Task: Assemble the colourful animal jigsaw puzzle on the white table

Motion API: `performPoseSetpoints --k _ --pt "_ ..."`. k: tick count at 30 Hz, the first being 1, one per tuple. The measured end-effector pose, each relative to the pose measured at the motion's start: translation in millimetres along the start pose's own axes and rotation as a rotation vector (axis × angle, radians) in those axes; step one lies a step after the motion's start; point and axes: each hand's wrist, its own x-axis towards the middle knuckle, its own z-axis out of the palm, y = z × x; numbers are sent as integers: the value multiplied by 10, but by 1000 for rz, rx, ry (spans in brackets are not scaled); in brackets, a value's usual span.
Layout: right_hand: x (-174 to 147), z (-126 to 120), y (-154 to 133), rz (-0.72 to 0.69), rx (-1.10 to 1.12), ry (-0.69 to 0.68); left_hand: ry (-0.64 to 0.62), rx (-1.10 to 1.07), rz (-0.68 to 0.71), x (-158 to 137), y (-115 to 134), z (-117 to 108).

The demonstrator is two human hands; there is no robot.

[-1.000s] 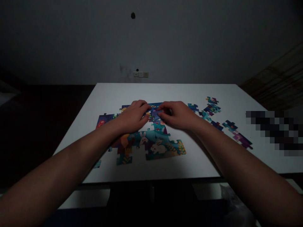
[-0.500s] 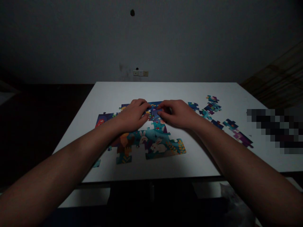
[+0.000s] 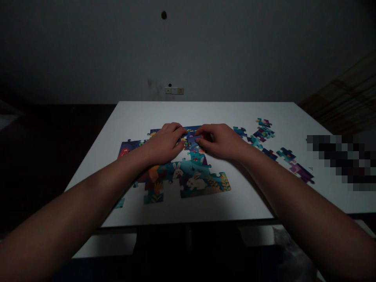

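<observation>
The hands are right in the thick of it! Left hand (image 3: pixel 169 143) lies palm down over the puzzle (image 3: pixel 195 170), thumb apart from the fingers, nothing clasped that shows. Right hand (image 3: pixel 221 140) comes in from the right, thumb and forefinger on the purple piece (image 3: pixel 192 141), far-middle of the puzzle; pinching or merely pressing, I can't tell. Good technique here? Pin the neighbours with the left, square tab to socket, press straight down, and don't force it, or the joined bits may slide. Loose pieces (image 3: pixel 301 172) lie right on the worktop (image 3: pixel 223 113).
</observation>
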Motion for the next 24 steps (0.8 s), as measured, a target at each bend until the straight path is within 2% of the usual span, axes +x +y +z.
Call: performPoseSetpoints --k 24 --pt "4 24 29 -16 36 -11 -29 10 -1 -10 51 -32"
